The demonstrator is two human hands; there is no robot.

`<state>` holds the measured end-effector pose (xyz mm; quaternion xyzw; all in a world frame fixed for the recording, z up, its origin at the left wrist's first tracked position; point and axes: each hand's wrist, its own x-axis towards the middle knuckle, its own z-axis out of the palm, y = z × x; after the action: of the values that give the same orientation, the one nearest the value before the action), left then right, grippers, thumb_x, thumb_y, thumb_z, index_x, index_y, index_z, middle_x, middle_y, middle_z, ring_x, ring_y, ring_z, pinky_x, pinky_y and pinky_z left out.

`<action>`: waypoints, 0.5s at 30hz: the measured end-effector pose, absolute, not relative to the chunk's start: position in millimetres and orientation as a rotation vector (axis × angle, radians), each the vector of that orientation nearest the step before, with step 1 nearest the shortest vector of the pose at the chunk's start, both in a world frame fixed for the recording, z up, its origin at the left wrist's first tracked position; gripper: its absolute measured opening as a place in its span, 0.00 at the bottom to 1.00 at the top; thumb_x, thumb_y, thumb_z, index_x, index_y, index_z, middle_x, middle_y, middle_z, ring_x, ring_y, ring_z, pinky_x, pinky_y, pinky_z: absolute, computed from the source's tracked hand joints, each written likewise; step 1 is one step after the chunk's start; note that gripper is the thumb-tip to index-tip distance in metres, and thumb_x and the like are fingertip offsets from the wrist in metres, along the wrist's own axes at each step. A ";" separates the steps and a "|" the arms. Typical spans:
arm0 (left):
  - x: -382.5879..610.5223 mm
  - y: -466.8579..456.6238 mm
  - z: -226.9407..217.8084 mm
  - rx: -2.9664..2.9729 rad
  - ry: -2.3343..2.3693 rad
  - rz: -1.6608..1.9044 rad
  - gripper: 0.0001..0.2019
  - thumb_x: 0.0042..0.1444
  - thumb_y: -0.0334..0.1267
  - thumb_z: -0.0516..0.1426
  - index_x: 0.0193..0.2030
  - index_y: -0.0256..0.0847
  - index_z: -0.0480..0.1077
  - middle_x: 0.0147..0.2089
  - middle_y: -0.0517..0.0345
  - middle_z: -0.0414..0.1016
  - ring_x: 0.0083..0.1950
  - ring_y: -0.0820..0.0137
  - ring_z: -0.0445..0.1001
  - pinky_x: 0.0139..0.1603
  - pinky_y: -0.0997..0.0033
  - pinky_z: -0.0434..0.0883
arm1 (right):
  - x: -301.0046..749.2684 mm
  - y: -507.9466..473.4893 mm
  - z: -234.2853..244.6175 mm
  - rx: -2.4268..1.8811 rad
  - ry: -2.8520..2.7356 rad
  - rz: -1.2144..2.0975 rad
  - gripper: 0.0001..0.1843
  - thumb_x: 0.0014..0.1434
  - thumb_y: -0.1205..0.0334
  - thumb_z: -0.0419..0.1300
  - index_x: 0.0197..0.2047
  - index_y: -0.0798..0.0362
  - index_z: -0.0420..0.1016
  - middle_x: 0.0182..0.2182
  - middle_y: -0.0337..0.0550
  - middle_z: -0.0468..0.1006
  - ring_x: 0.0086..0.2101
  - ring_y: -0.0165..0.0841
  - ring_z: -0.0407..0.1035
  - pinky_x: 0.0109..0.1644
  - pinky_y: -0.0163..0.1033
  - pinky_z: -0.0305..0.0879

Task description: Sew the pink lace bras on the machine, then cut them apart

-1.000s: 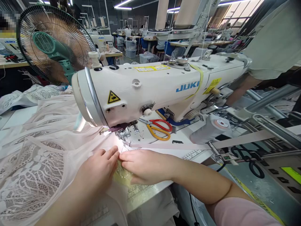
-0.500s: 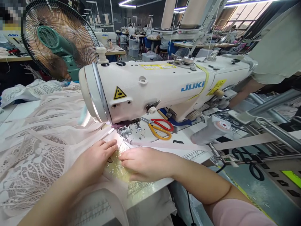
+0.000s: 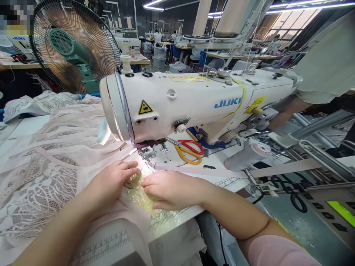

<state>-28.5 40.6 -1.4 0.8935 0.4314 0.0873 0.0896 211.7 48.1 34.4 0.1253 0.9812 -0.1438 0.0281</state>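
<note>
A white sewing machine stands in front of me, its lit needle area just beyond my fingertips. My left hand is closed on the pale pink fabric, fingers pressed together left of the presser foot. Lace panels of this fabric spread to the left. My right hand lies close to the right, fingers and thumb bent in on the fabric edge; their exact grip is partly hidden. Between the hands shows a shiny yellowish patch on the machine bed. A pale band runs in from the right.
Scissors with red and orange handles lie on the bed behind my right hand. A thread cone lies to the right. A fan stands back left. Another person's sleeve and forearm are behind the machine at right.
The view has shifted slightly, so the machine head appears a little further right. Both hands stay at nearly the same place by the presser foot, still on the fabric.
</note>
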 end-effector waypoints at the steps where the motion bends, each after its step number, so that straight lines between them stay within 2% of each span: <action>1: -28.7 41.2 -1.9 2.657 1.282 0.279 0.28 0.51 0.22 0.44 0.54 0.41 0.73 0.59 0.51 0.72 0.55 0.58 0.73 0.53 0.53 0.73 | 211.5 48.1 34.8 0.388 3.023 -0.446 0.12 0.62 0.59 0.60 0.41 0.61 0.74 0.47 0.54 0.75 0.50 0.41 0.68 0.52 0.42 0.66; 8: -29.9 45.1 -1.7 2.655 1.275 0.325 0.26 0.52 0.23 0.46 0.52 0.43 0.74 0.59 0.51 0.73 0.53 0.59 0.74 0.52 0.54 0.73 | 211.9 49.3 33.3 0.374 3.067 -0.467 0.09 0.61 0.60 0.62 0.38 0.58 0.73 0.44 0.51 0.77 0.48 0.40 0.69 0.48 0.42 0.66; 15: -33.1 47.8 -5.2 2.675 1.274 0.296 0.30 0.47 0.20 0.46 0.53 0.44 0.74 0.60 0.53 0.72 0.54 0.60 0.74 0.53 0.55 0.73 | 211.4 49.0 32.9 0.374 3.042 -0.448 0.10 0.61 0.59 0.61 0.39 0.60 0.72 0.45 0.51 0.76 0.48 0.39 0.69 0.47 0.41 0.65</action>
<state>-33.1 47.8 -5.2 0.8953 0.4266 0.0992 0.0820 211.4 49.0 32.9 0.1207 0.9819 -0.1446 0.0220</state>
